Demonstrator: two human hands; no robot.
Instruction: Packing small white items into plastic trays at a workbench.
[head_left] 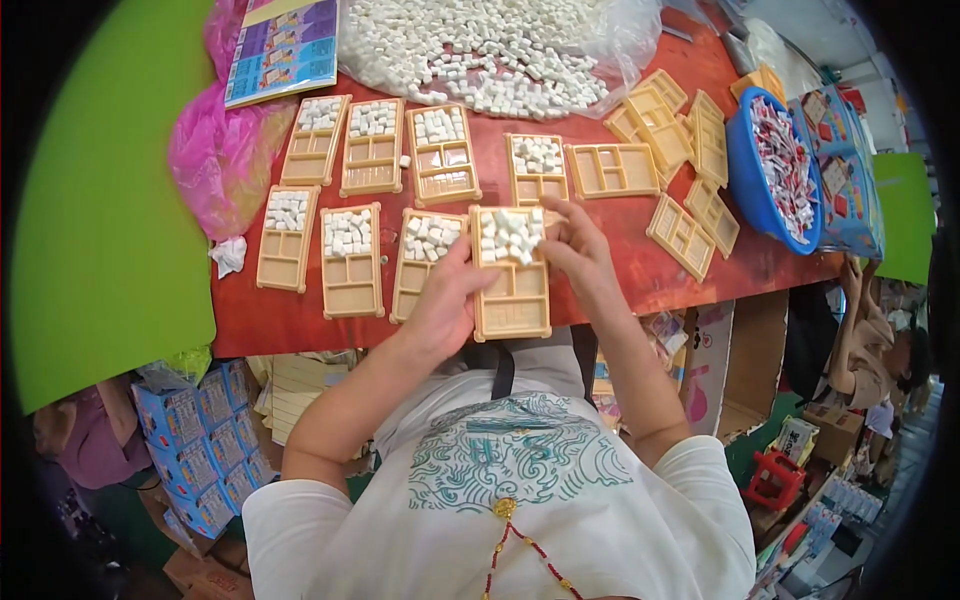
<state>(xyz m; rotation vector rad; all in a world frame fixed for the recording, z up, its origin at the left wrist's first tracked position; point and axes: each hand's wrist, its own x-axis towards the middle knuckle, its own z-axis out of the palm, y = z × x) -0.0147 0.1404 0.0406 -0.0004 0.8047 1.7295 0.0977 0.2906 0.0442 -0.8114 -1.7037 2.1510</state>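
Observation:
A tan plastic compartment tray (513,318) is held over the table's near edge, tilted toward me. My left hand (447,297) grips its left side, the thumb lying across the dividers. At the upper right edge, the curled thumb and fingers of my right hand (583,250) hold the tray beside the small white cubes (511,234) heaped in its top section. The lower sections hold no cubes. Just left of it, partly behind my left hand, lies another tray (407,278) with white cubes in its top section.
Several similar part-filled trays (352,270) stand in two rows on the red table (235,320). Bare trays (612,170) lie at the right, near a blue basin (745,160) of small packets. Loose white cubes (480,50) cover a plastic sheet at the back. Printed sheets (290,55) lie far left.

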